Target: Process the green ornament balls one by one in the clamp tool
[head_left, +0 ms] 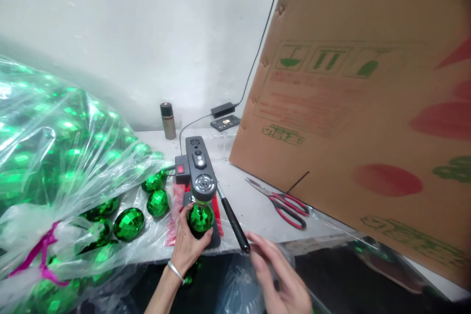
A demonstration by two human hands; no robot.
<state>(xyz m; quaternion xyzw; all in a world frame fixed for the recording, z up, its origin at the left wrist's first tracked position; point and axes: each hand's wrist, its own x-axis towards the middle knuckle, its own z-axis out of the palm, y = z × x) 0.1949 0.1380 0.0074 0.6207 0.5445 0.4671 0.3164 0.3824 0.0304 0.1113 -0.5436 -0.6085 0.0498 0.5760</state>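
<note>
My left hand (pixel 189 240), with a silver bangle at the wrist, grips a shiny green faceted ball (pixel 200 218). The ball sits directly under the head of a small black bench machine (pixel 201 169) with a round grille and a red switch. A lever with a black handle (pixel 235 225) slants down from the machine's right side. At the handle's lower end is my right hand (pixel 277 274), fingers stretched out and thumb apart; whether the fingertips touch the handle I cannot tell. Several more green faceted balls (pixel 128 224) lie left of the machine.
A large clear plastic bag (pixel 73 142) full of green balls, with a magenta tie (pixel 44 257), fills the left. Red-handled scissors (pixel 283 203) lie before a big cardboard box (pixel 331 108). Behind stand a dark-capped bottle (pixel 168 121), a phone (pixel 225 122) and a power adapter (pixel 222 109).
</note>
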